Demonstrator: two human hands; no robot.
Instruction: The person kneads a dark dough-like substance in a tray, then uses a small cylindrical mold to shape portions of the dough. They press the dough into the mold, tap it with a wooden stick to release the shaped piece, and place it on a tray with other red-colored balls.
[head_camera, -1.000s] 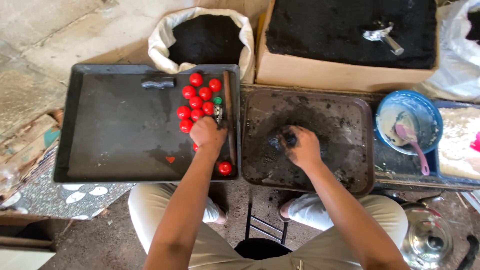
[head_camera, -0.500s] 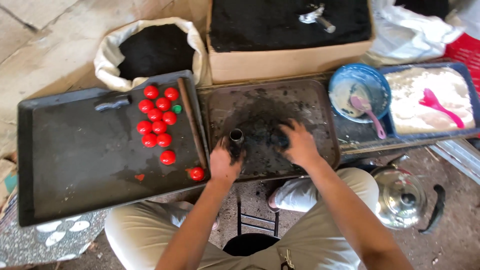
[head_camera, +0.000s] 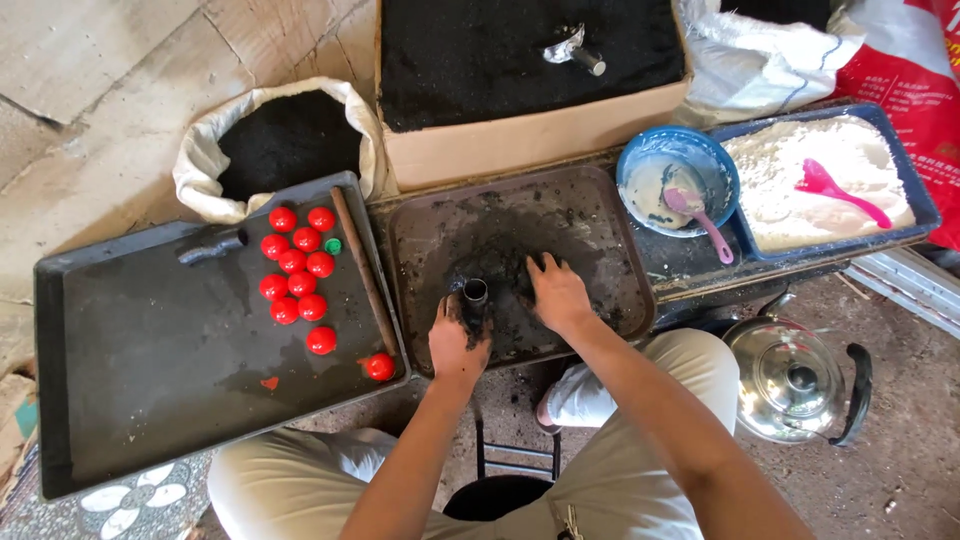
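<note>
Left hand wrapped around a short dark tube, held upright with its open mouth facing up, over the near edge of the brown tray. Right hand just beside it, palm down, fingers spread flat and pressed into the black powder scattered across that tray's middle; empty of any tool, touching only powder. Tube and both hands close together, near the front rim. To the left, a larger black tray, tilted slightly, carrying a cluster of red balls, one small green piece among them, one more red ball alone at the near right corner, a thin brown stick along the right rim and a dark lump near the far rim. Behind that tray, a white sack rolled open, full of black powder. Behind the brown tray, a cardboard box also filled with black powder, with a metal scoop lying on top. To the right, a blue bowl holding a pale paste and a pink spoon, then a blue tray of white powder with a pink scoop on it. Lower right on the floor, a metal kettle. Pale trousers at the bottom, knees apart beneath the trays.
</note>
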